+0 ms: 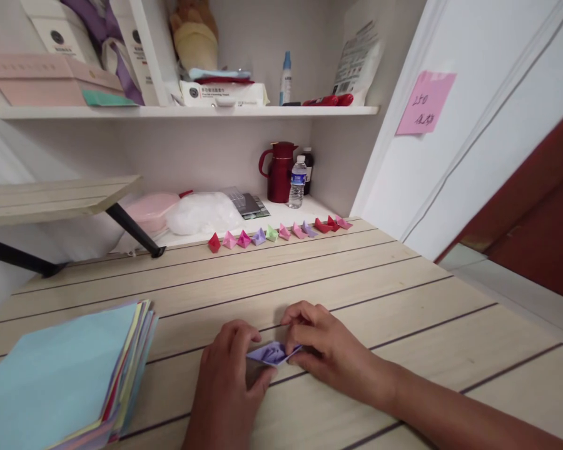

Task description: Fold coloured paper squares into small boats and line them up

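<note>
A small purple paper boat sits low over the table between my two hands. My right hand pinches its right end, the fingertips reaching into the fold and the thumb below. At the boat's left end, my left hand curls around it, with the thumb along the near side and the fingers behind. The left fingertips' exact contact is partly hidden. Farther back stands a row of several finished paper boats in red, pink, purple and green.
A stack of coloured paper lies at the left, light blue on top. The wood-slat table meets a shelf holding a red jug, a water bottle and a clear plastic bag. A small raised stand is at the back left.
</note>
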Action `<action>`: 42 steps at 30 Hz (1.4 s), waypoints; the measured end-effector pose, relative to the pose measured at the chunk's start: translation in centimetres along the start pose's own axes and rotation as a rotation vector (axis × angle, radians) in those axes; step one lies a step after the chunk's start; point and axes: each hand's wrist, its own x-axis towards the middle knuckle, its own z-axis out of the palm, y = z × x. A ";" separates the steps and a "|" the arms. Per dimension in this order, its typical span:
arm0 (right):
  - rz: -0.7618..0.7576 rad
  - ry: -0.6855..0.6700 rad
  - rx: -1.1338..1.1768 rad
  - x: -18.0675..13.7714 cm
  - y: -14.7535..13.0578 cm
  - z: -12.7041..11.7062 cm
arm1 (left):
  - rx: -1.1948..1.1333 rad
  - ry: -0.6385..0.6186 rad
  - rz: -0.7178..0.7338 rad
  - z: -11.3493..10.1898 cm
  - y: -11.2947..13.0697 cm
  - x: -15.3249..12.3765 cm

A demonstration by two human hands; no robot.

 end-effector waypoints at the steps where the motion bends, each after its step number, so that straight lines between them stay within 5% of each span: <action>1: -0.015 -0.002 -0.011 0.0 0.0 0.0 | 0.001 0.010 0.014 0.0 -0.1 0.0; 14: -0.046 0.017 -0.071 -0.1 0.0 -0.8 | 0.043 0.049 0.097 -0.4 0.9 0.5; 21: -0.041 0.012 -0.092 -0.1 0.1 -0.9 | 0.054 0.174 0.103 -0.5 1.2 0.2; 42: -0.037 0.015 -0.076 0.1 0.2 -1.2 | 0.037 0.071 0.059 -0.5 1.3 0.4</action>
